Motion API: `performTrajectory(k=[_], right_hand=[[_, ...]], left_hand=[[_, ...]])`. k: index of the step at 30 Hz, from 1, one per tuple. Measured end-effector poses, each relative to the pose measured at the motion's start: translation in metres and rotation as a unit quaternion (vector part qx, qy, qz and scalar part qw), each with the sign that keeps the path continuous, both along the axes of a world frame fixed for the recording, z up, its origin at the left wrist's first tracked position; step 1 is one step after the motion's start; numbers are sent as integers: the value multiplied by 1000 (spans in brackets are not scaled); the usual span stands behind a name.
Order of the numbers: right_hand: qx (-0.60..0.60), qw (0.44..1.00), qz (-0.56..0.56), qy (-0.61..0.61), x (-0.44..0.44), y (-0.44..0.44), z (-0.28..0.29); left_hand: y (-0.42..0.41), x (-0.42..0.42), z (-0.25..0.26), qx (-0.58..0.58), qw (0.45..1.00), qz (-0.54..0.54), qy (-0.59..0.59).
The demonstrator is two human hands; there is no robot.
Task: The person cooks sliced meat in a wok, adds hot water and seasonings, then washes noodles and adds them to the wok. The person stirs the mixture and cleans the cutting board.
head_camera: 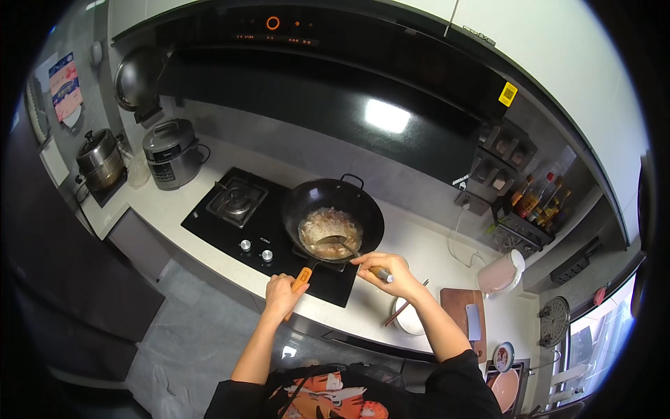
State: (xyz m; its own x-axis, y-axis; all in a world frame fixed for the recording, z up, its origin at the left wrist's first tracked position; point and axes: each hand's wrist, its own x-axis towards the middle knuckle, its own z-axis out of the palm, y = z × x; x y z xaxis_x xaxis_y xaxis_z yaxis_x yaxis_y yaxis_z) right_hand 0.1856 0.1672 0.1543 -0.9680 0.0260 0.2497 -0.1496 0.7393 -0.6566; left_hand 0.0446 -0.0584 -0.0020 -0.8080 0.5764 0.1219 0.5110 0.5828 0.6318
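A black wok [369, 214] stands over the right burner of the black gas hob [209, 228]. Inside it lies a pale, brownish mix of food in liquid [327, 222], its ingredients too small to name. My left hand [282, 293] grips the wok's orange-brown handle [301, 277]. In my right hand [390, 269] is a spatula or ladle [331, 240] with a wooden grip; its metal head rests in the food at the near side of the wok. Part of its shaft is hidden by my fingers.
Right of the hob sit a white bowl [411, 318] with chopsticks [396, 311] across it, a wooden cutting board [453, 304] bearing a cleaver [473, 322], and a pink kettle [497, 275]. An electric pressure cooker [172, 154] stands at left. The range hood [314, 78] overhangs the hob.
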Motion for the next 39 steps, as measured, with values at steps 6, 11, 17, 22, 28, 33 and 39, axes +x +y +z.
performTrajectory(k=[6,11,17,22,28,33,39], right_hand=[[23,999,-23,25,-15,13,-37],[-9,992,-82,98,-38,24,-43],[27,978,-121,171,-78,42,-76],[69,971,-142,181,-84,23,-138],[-35,984,-151,86,-48,-15,-162],[-40,971,-215,94,16,-4,-142],[-125,906,-402,48,159,28,-180]], left_hand=[[2,3,6,3,1000,-4,-3],[-4,2,2,1,1000,-8,-21],[-3,14,2,64,998,4,27],[1,28,33,240,965,52,92],[23,58,80,330,943,-32,27],[75,95,100,325,930,-169,-27],[140,150,72,277,905,-313,-78]])
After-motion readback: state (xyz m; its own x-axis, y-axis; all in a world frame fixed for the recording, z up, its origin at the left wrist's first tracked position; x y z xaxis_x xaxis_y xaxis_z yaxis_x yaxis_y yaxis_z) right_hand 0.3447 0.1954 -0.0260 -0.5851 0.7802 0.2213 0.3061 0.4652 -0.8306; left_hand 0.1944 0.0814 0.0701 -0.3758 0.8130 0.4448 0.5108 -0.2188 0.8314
